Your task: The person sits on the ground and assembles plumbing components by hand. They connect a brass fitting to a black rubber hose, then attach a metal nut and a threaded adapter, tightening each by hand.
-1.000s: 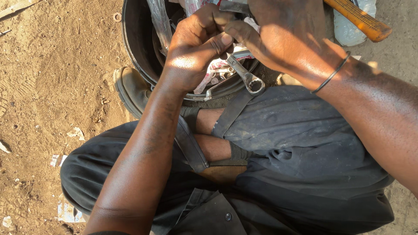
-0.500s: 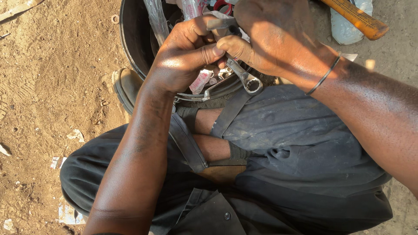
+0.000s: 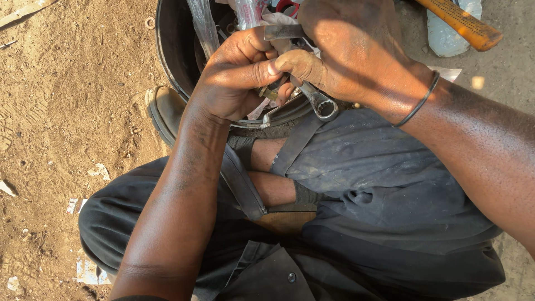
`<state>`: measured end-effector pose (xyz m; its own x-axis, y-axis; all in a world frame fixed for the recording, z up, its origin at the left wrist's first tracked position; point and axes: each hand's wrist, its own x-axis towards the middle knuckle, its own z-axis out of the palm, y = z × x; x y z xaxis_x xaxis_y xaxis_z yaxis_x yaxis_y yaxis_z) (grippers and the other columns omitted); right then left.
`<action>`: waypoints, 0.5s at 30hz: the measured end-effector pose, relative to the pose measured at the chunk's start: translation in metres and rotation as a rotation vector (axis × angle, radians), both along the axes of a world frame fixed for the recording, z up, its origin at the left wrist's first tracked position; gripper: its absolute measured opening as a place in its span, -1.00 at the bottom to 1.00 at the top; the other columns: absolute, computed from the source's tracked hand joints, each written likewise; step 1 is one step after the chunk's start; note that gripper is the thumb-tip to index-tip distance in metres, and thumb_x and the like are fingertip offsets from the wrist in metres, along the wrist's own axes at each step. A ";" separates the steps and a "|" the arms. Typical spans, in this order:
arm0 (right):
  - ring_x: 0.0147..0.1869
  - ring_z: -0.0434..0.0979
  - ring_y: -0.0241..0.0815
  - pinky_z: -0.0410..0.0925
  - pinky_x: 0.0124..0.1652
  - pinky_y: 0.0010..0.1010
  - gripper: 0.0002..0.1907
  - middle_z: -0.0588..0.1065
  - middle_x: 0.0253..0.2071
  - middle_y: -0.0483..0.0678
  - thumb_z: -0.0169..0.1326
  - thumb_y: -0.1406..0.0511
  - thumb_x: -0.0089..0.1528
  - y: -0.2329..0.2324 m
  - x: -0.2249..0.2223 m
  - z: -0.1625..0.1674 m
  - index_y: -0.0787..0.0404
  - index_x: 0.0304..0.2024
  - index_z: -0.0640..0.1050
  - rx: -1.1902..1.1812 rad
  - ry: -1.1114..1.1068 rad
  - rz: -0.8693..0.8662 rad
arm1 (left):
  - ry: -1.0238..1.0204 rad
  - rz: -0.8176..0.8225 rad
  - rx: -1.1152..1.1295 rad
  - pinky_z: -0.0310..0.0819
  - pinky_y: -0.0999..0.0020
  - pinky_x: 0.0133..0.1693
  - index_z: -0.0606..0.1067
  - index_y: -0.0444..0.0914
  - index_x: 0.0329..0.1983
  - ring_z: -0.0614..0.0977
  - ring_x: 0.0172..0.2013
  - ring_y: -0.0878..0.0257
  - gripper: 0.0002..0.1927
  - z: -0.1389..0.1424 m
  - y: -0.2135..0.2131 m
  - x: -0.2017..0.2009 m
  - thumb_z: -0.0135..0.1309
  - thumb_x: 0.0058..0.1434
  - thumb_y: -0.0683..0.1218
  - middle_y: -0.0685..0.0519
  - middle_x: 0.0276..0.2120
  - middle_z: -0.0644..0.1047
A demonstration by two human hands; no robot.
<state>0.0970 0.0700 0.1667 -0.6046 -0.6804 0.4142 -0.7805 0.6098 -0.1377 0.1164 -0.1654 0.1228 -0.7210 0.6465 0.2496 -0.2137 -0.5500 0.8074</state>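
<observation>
Steel shows between our hands: a ring spanner (image 3: 317,100) runs down from our right hand (image 3: 345,50), its ring end hanging free just above our dark trousers (image 3: 390,184). Our right hand is closed around the spanner's shaft. Our left hand (image 3: 234,78) is curled tight, thumb pressed against the right fingers, pinching a small metal part (image 3: 268,92) too hidden to make out. Both hands sit over a black bucket (image 3: 167,50) of tools on sandy ground (image 3: 67,111). An orange handle (image 3: 460,22) lies nearby.
</observation>
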 end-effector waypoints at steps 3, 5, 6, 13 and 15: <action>-0.37 0.52 -0.11 0.39 -0.32 -0.20 -0.32 0.48 -0.47 0.02 0.12 -0.19 0.41 -0.003 0.000 -0.004 0.31 -0.33 0.62 -0.010 -0.033 -0.001 | 0.019 -0.008 0.020 0.54 0.38 -0.33 0.55 -0.45 -0.04 0.66 -0.37 0.20 -0.77 0.000 0.000 0.001 0.17 0.48 -0.13 -0.17 -0.35 0.59; -0.35 0.52 -0.11 0.40 -0.31 -0.23 -0.23 0.47 -0.49 0.03 -0.01 -0.26 0.43 -0.002 -0.001 -0.005 0.33 -0.31 0.61 -0.059 0.000 0.046 | 0.013 -0.001 0.041 0.55 0.38 -0.37 0.55 -0.45 -0.02 0.65 -0.38 0.20 -0.77 -0.001 0.002 0.001 0.18 0.45 -0.14 -0.16 -0.36 0.58; -0.37 0.52 -0.12 0.40 -0.31 -0.23 -0.19 0.47 -0.50 0.02 -0.06 -0.30 0.41 -0.002 -0.001 -0.006 0.32 -0.32 0.60 -0.052 0.000 0.045 | 0.003 0.003 0.047 0.55 0.37 -0.38 0.55 -0.45 -0.01 0.65 -0.38 0.19 -0.76 -0.001 0.003 0.002 0.18 0.44 -0.14 -0.16 -0.36 0.58; -0.43 0.51 -0.14 0.38 -0.38 -0.27 -0.13 0.44 -0.55 0.00 -0.10 -0.37 0.41 -0.006 0.000 -0.002 0.28 -0.36 0.58 -0.032 -0.092 0.022 | -0.133 0.018 0.096 0.57 0.37 -0.39 0.50 -0.43 0.09 0.67 -0.39 0.18 -0.70 -0.001 0.006 0.007 0.20 0.38 -0.17 -0.19 -0.29 0.59; -0.44 0.51 -0.14 0.38 -0.41 -0.28 -0.15 0.45 -0.54 0.00 -0.08 -0.36 0.42 -0.009 0.002 0.000 0.28 -0.38 0.59 -0.035 -0.106 0.000 | -0.131 0.009 0.104 0.57 0.37 -0.38 0.49 -0.43 0.12 0.66 -0.39 0.19 -0.68 -0.001 0.005 0.006 0.19 0.38 -0.16 -0.20 -0.28 0.59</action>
<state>0.0989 0.0613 0.1664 -0.6466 -0.6663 0.3713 -0.7602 0.6034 -0.2409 0.1226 -0.1603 0.1213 -0.7572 0.6157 0.2181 -0.3084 -0.6314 0.7115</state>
